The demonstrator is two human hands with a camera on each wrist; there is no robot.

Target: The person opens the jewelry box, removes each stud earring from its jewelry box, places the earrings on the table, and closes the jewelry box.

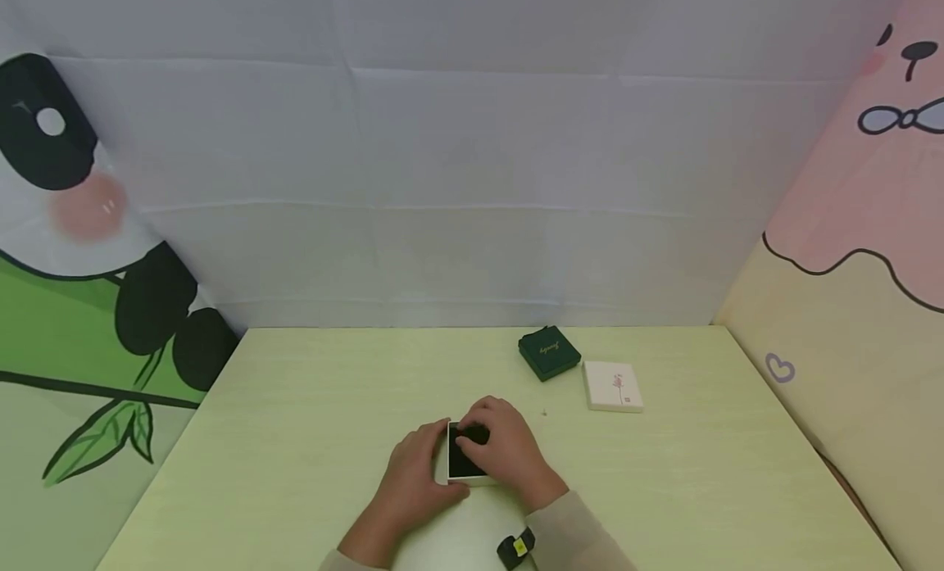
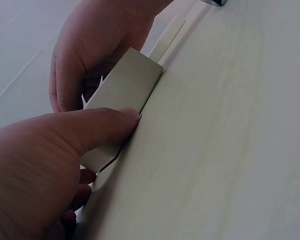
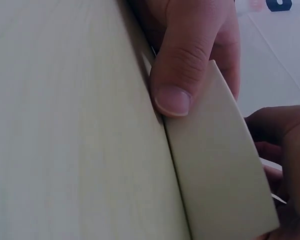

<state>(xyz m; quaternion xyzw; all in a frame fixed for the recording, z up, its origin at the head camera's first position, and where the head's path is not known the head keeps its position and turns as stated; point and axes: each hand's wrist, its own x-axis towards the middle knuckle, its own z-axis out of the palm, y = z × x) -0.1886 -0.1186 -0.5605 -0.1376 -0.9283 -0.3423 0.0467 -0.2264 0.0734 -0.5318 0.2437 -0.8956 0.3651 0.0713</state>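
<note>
A small white box [image 1: 469, 480] with a black inside [image 1: 465, 464] sits on the table between both hands. My left hand [image 1: 416, 477] grips its left side; the thumb presses the near wall [image 2: 125, 85], and the other fingers go behind the box. Over the black inside bends my right hand [image 1: 512, 448], its thumb and forefinger close together at the lining. Whether those fingertips pinch something I cannot tell. In the right wrist view, the left thumb [image 3: 177, 95] lies against the pale box wall [image 3: 215, 165], with the right hand [image 3: 297, 155] at the box's top edge.
Farther back on the table lies a dark green square box [image 1: 549, 354] with gold lettering. Beside it is a flat white printed lid or box [image 1: 614, 387]. A tiny object [image 1: 544, 412] lies nearer. A black device with a yellow label [image 1: 516, 548] is by the right sleeve [image 1: 578, 534].
</note>
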